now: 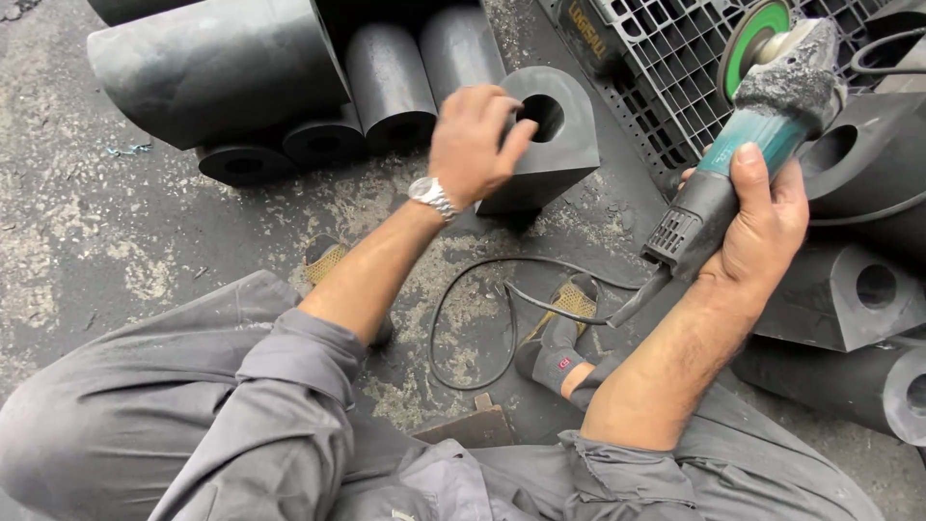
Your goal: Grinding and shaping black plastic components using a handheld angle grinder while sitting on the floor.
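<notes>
The right hand [762, 227] is wrapped tight around the body of a teal angle grinder [743, 145], its long axis slanting up and away so the green disc [755, 39] sits at the far end — well right of the work. The left hand [473, 145], fingers loosely curled, rests on the near edge of a black rubber block [555, 145] with a round hole — the nearer hand to it.
</notes>
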